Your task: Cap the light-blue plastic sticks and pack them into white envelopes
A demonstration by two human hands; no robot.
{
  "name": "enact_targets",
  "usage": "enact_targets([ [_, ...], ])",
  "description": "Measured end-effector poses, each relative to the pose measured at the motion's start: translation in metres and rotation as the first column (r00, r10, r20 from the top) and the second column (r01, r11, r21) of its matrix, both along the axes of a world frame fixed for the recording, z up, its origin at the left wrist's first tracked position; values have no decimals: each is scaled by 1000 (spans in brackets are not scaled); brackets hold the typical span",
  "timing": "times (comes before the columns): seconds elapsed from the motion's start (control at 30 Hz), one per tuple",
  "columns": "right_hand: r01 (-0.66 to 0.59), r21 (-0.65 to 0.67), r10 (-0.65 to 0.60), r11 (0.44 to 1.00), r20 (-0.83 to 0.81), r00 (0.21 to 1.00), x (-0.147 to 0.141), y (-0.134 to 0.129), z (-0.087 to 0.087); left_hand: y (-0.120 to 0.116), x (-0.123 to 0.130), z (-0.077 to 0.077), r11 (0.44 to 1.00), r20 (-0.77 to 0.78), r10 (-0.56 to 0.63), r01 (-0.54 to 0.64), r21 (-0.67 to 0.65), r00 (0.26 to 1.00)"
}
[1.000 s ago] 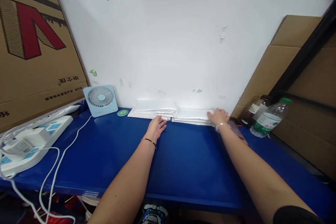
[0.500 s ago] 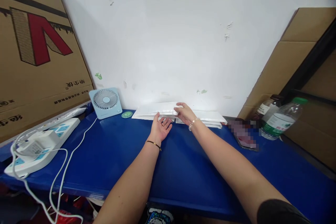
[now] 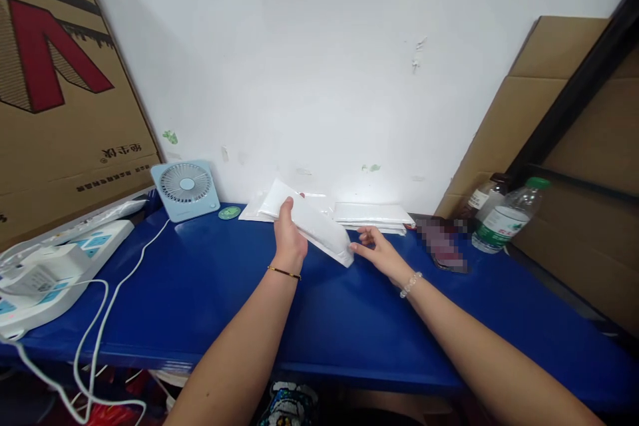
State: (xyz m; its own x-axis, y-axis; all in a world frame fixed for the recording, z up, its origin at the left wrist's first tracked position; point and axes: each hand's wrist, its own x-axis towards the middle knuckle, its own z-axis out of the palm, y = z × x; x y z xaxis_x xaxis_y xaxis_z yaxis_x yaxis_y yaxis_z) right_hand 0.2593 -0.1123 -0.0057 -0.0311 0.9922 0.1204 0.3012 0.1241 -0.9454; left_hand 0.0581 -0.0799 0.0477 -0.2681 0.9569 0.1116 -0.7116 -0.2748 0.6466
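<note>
A flat white packet [image 3: 324, 229], slightly glossy, is tilted above the table with its right end lower. My left hand [image 3: 290, 236] grips it near the middle, thumb on top and fingers underneath. At the packet's right end is my right hand [image 3: 379, 253], fingers loosely curled and apart from the thumb. Its thumb tip meets the packet's edge in the picture; whether they touch I cannot tell. Behind, a white sheet-like packet [image 3: 252, 208] lies against the wall, partly covered. Right of it rests a stack of white packets [image 3: 372, 213].
A light blue fan [image 3: 186, 190] and a green round disc [image 3: 229, 213] stand left on the blue table [image 3: 200, 293]. Nearer are a power strip [image 3: 60, 306] and cables. To the right lie a blurred phone [image 3: 444, 246], a green-capped bottle [image 3: 504, 219] and cardboard [image 3: 519, 93].
My left hand has closed on a white packet, which has come up off the pile and turned diagonal. My right hand has moved right and towards me. The view has shifted slightly.
</note>
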Motion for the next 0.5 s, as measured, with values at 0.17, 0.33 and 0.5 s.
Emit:
enact_targets([
  [0.17, -232, 95, 202, 968, 257, 945, 4, 5, -9, -11, 14, 6, 991, -82, 92, -83, 100, 992],
  [0.33, -332, 248, 184, 910, 474, 861, -6, 10, -18, -14, 15, 22, 986, -129, 102, -84, 141, 986],
  [0.5, -365, 237, 165, 900, 591, 790, -7, 14, -19, -13, -2, 54, 960, -183, 201, -157, 233, 962],
])
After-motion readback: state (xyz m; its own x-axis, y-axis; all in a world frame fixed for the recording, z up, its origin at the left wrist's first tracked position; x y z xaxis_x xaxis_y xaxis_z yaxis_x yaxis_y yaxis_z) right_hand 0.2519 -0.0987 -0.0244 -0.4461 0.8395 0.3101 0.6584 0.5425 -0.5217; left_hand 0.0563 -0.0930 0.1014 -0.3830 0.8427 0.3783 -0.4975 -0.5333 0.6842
